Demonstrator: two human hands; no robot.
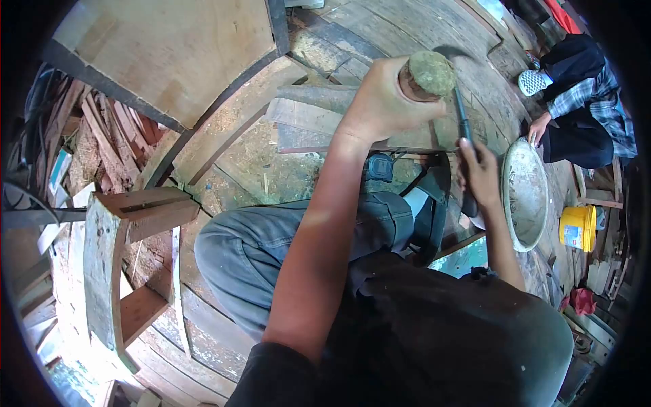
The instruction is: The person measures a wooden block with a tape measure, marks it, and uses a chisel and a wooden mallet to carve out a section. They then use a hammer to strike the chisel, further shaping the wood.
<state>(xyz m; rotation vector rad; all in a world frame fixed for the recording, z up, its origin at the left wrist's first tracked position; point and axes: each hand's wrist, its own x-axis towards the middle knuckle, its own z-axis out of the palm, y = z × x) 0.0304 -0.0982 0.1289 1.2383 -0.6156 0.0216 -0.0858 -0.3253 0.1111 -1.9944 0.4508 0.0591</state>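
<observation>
My left hand (390, 102) is raised in front of me, its fingers wrapped round a thick, round-ended piece of wood (432, 73) with a rough, greenish top. My right hand (480, 169) grips the black handle of a slim-shafted dark tool (462, 112). The shaft runs up close beside the wood, and a curved dark end shows behind it; the tool's exact kind I cannot tell. Below my left wrist, a tape measure (379, 167) lies on the plank floor near my bent leg.
To the right stands a large, shallow whitish basin (525, 193), with another person's hand (539, 129) at its rim. A yellow bucket (578, 228) is beyond it. On the left are a wooden frame (105, 271), scrap wood (112, 139) and a plywood panel (166, 51).
</observation>
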